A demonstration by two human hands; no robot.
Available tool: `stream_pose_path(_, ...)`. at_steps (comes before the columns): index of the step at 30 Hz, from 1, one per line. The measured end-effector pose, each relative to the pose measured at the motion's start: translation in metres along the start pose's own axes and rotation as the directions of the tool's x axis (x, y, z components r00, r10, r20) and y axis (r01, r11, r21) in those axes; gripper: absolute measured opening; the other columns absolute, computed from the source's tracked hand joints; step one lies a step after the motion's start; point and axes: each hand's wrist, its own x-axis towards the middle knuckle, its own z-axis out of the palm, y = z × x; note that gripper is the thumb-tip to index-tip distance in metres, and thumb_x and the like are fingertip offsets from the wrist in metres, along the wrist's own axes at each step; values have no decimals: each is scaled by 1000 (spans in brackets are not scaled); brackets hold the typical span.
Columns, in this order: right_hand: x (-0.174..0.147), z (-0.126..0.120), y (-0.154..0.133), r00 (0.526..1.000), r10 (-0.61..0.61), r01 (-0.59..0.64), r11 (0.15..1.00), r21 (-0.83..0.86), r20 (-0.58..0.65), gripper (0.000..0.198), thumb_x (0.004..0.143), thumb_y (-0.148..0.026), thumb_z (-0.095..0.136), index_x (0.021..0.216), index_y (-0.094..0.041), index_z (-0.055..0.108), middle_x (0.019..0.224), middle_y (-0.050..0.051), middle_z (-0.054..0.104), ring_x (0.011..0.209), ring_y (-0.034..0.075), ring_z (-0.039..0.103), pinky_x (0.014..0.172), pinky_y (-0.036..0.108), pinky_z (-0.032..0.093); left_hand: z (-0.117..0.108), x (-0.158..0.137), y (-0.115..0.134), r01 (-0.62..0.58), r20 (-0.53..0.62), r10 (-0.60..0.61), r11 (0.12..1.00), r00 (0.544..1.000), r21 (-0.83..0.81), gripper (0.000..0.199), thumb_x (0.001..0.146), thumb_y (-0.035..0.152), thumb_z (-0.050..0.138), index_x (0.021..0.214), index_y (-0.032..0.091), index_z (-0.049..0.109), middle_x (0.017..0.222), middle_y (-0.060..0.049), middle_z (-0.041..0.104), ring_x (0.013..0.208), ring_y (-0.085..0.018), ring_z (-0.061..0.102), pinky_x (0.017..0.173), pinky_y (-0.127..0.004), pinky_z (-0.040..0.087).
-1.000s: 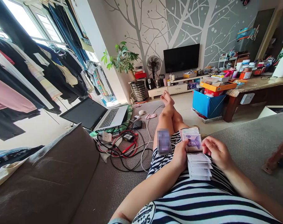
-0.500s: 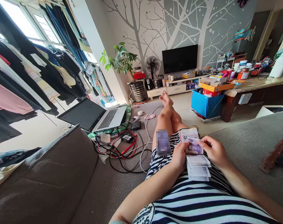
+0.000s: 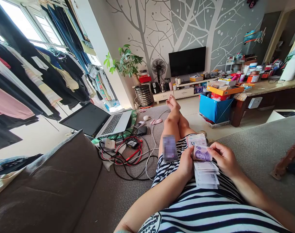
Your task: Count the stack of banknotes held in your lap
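Note:
I sit on a grey sofa with my legs stretched out. My left hand (image 3: 186,163) grips a stack of banknotes (image 3: 198,144) over my striped lap. My right hand (image 3: 222,158) pinches the top purple note at its right edge. Several notes (image 3: 207,176) lie fanned on my lap just below both hands. A phone (image 3: 170,149) rests on my left thigh, next to my left hand.
A tangle of red and black cables (image 3: 128,155) with chargers lies on the sofa to the left. An open laptop (image 3: 101,120) sits beyond them. A brown cushion (image 3: 47,184) fills the lower left. A blue bin (image 3: 215,108) and a cluttered table (image 3: 266,87) stand at right.
My right hand has slid the top purple note a little down and to the right off the stack. The view has shifted slightly.

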Motion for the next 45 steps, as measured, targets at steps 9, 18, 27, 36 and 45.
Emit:
stream_pose_path(9,2,0,4,1000,-6,6,1000,-4,1,41,91,-58,60,69,-23,58,59,-2,51,56,16,46,53,27,39,1,-1,1,-5,8,5,1000,1000,23,42,62,48,80,87,14,75,91,-12,78,98,-34,72,92,-43,53)
stream_pose_path(18,1,0,6,1000,6,-6,1000,16,8,36,92,-51,61,71,-22,59,62,-2,51,58,16,45,54,27,37,3,-3,3,-4,12,4,999,1000,41,40,62,46,80,85,14,75,92,-12,78,100,-34,71,91,-42,53)
stream_pose_path(27,0,0,6,1000,10,-10,1000,23,15,34,94,-49,61,73,-22,59,63,-2,52,58,16,46,54,27,37,3,-2,4,-5,11,4,998,1000,60,38,61,47,79,81,15,74,88,-11,78,99,-34,70,92,-42,52)
stream_pose_path(36,1,0,7,1000,23,-24,998,62,15,34,92,-51,63,76,-21,62,65,-2,55,59,15,49,55,26,39,-2,3,0,-54,21,52,994,998,91,28,63,42,73,73,17,71,78,-8,76,96,-31,70,92,-40,50)
stream_pose_path(45,0,1,6,999,31,-33,995,93,21,33,91,-51,64,78,-21,64,65,-2,56,59,14,48,54,26,38,4,-2,4,-68,86,61,995,994,77,23,65,38,71,74,17,72,85,-10,77,102,-33,69,92,-41,51)
